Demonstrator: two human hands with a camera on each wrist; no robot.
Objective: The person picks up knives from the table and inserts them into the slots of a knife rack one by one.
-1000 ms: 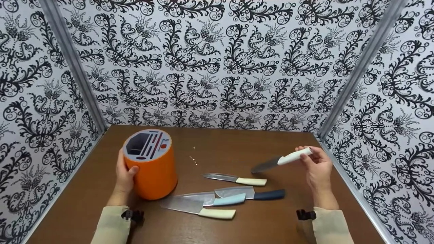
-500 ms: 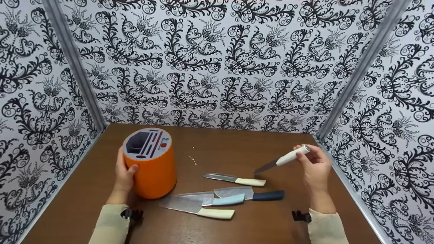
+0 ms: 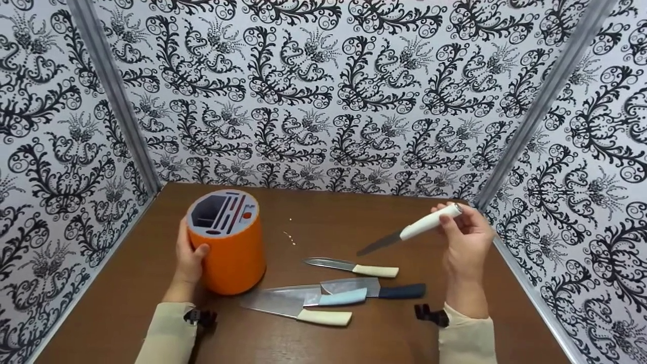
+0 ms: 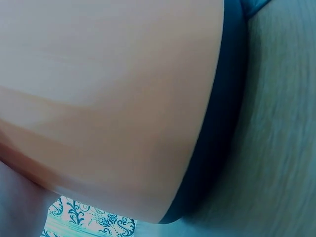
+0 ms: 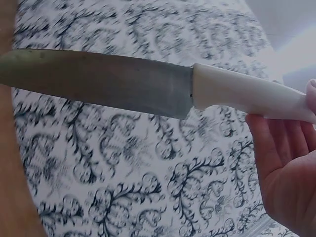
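An orange, round knife block [image 3: 233, 258] with a grey slotted top stands upright at the left of the table. My left hand [image 3: 188, 258] holds its left side, thumb on the front; in the left wrist view the block's wall [image 4: 123, 98] fills most of the picture. My right hand [image 3: 467, 242] pinches a white-handled knife [image 3: 430, 223] by the handle's end, above the table on the right. Its blade [image 5: 98, 81] points left and, in the head view, slants downward. The right wrist view shows fingertips under the handle [image 5: 242, 91].
A small cream-handled knife [image 3: 375, 271] lies mid-table. Nearer lie a dark-blue-handled knife [image 3: 402, 291], a light-blue-handled one [image 3: 343, 297] and a larger cream-handled one [image 3: 323, 317], blades overlapping. Pale specks [image 3: 289, 236] dot the brown table [image 3: 303, 344]. Patterned walls [image 3: 323, 101] enclose it.
My right hand has carried the white-handled knife left and slightly up. My left hand stays on the knife block, which has hardly moved. The lying knives stay put.
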